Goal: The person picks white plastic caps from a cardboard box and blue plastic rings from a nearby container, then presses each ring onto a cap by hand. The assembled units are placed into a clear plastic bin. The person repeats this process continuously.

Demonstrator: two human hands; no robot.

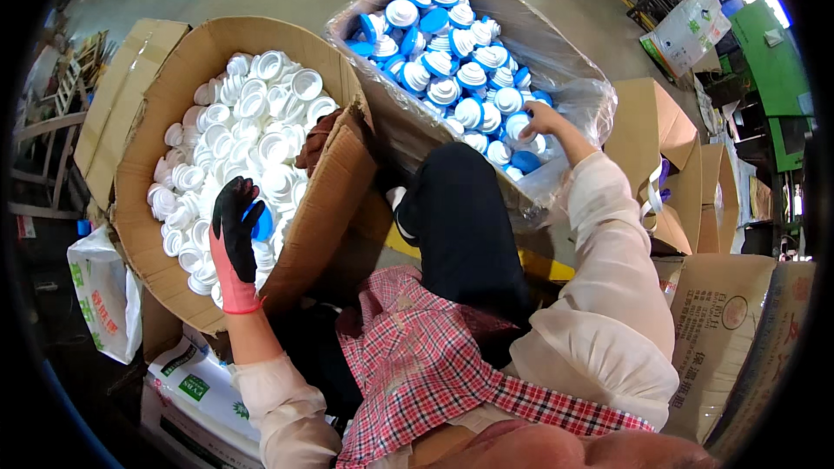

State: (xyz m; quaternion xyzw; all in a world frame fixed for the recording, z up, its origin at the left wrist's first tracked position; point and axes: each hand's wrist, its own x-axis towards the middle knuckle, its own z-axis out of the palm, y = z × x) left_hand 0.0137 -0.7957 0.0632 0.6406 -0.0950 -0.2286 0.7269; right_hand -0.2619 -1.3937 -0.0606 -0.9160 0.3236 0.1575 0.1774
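My left hand, in a black and pink glove, is over the cardboard box of white plastic lids. A round blue lid sits against its fingers, partly hidden by them. My bare right hand reaches into the plastic-lined box on the right. Its thumb and fingers are around a stepped blue-and-white lid at the near right edge of the pile. Several more blue-and-white lids fill that box, lying at mixed angles.
Brown cloth hangs on the left box's inner edge. My knee is between the boxes. Open cartons stand at the right, and a printed carton is near my right elbow. White bags are at the left.
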